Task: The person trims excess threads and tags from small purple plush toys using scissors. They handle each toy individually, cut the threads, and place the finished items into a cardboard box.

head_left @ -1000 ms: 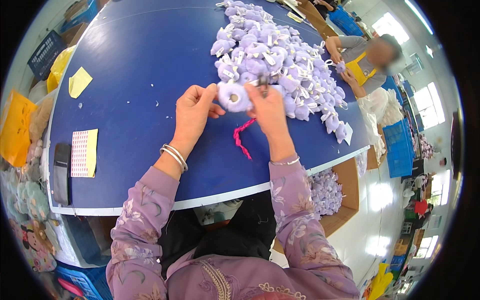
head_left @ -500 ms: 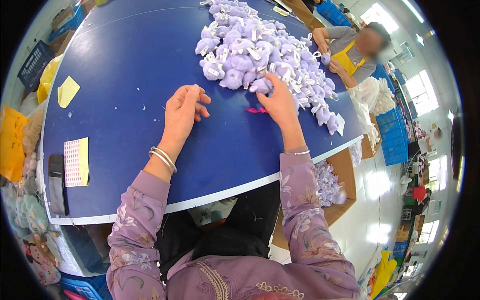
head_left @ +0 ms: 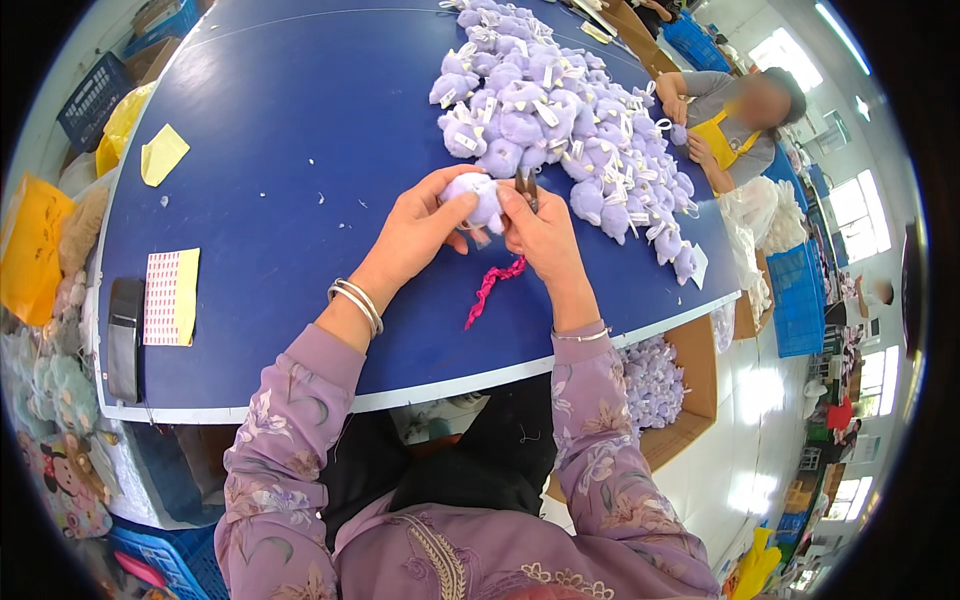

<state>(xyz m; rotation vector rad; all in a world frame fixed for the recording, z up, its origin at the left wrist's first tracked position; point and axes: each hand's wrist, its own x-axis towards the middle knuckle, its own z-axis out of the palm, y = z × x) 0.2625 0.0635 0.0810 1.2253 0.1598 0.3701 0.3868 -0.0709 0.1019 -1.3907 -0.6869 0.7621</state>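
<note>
A small lilac plush toy [head_left: 474, 198] is held above the table in front of me. My left hand [head_left: 412, 228] is closed round its left side, thumb on the front. My right hand [head_left: 543, 232] pinches the toy's right edge with the thumb. That same hand grips a dark metal tool that looks like thread snips [head_left: 527, 187], its tips pointing away from me. From under the right hand a twisted bright pink cord [head_left: 484, 292] trails onto the table. Just beyond my hands lies a large heap of similar lilac plush toys [head_left: 535, 110], many with white loops and tags.
On the blue table [head_left: 270, 130] at left are a yellow paper [head_left: 163, 155], a sticker sheet [head_left: 168, 298] and a black phone-like object [head_left: 126, 340]. A person in a yellow apron [head_left: 728, 135] handles a plush at far right. A carton of lilac plush [head_left: 655, 385] stands below the right edge.
My right hand has drawn a plush and the snips back from the heap, pulling the pink cord along. My left hand, empty before, has moved right and taken hold of the plush.
</note>
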